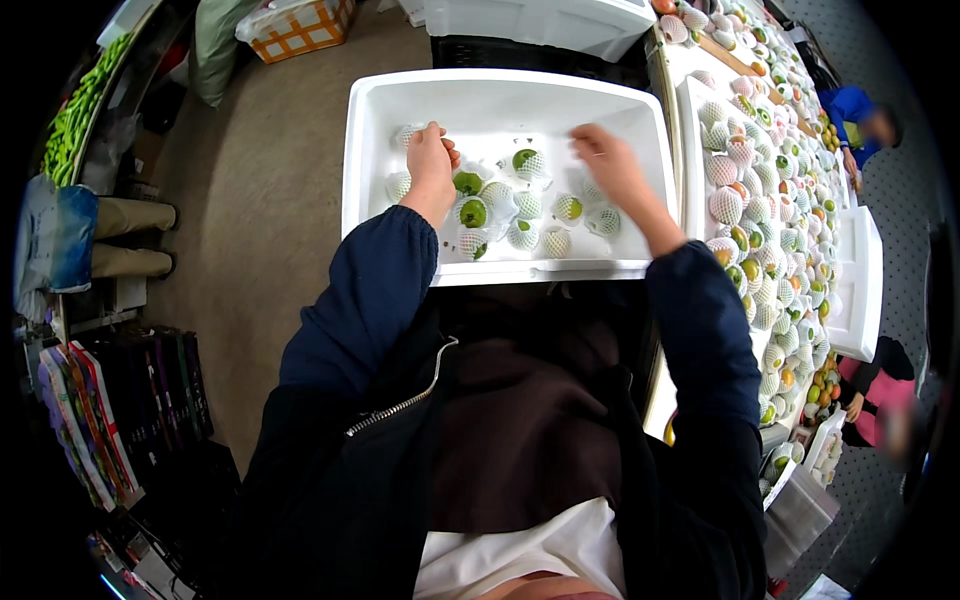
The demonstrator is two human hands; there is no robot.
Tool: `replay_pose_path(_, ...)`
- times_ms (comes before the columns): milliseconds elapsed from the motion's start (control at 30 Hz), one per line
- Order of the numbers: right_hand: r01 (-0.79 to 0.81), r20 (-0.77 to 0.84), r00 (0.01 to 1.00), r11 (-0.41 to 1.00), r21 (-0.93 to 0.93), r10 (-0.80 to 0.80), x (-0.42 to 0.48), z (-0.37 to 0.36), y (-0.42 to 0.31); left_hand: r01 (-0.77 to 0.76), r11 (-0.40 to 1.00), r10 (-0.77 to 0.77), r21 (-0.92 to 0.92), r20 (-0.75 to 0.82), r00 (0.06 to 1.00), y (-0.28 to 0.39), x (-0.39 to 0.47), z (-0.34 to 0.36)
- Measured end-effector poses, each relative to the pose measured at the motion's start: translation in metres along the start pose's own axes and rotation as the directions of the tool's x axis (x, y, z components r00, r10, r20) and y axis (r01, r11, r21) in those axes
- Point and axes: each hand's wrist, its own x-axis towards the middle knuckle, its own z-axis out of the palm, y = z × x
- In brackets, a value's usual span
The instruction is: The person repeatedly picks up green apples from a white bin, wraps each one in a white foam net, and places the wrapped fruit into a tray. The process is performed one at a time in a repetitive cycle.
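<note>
Before me stands a white foam box (495,274) with several green fruits in it, most wrapped in white foam nets. My left hand (430,161) is over the box's left part with its fingers curled; whether anything is inside them is hidden. Close beside its fingers lies a netted fruit (407,135). On the right side, my right hand (611,165) is above the box, blurred, its fingers pointing left. No object shows clearly in it. A partly bare green fruit (524,159) lies between the hands, and another green fruit (472,213) is nearer me.
A display table at right bears many netted fruits (726,205). Beyond it are two people (855,120), with a white foam lid (855,285) between them. Another foam box (532,22) stands ahead. At left are green peppers (82,112), a person's legs (135,236) and cartons (165,390).
</note>
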Motion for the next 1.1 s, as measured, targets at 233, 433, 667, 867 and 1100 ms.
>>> replay_pose_path(233, 0.319, 0.307, 0.919, 0.923, -0.215, -0.246, 0.029, 0.139, -0.029, -0.033, 0.999, 0.032, -0.010, -0.042, 0.999, 0.003, -0.005, 0.004)
replay_pose_path(433, 0.328, 0.561, 0.827, 0.784, -0.527, 0.031, 0.034, 0.164, -0.025, 0.004, 1.000, -0.004, -0.010, -0.037, 0.999, 0.006, -0.008, 0.007)
replay_pose_path(667, 0.108, 0.436, 0.896, 0.916, -0.387, 0.079, 0.039, 0.169, 0.030, -0.018, 0.993, 0.020, -0.120, 0.014, 1.000, -0.007, 0.001, 0.002)
replay_pose_path(867, 0.027, 0.253, 0.966, 0.964, -0.266, 0.043, 0.047, 0.154, 0.024, -0.305, 0.893, 0.343, 0.329, -0.062, 0.937, -0.057, 0.035, 0.008)
replay_pose_path(1100, 0.075, 0.118, 0.990, 0.997, 0.025, -0.078, 0.035, 0.100, -0.054, -0.064, 0.962, -0.037, 0.266, 0.360, 0.932, -0.012, -0.008, 0.010)
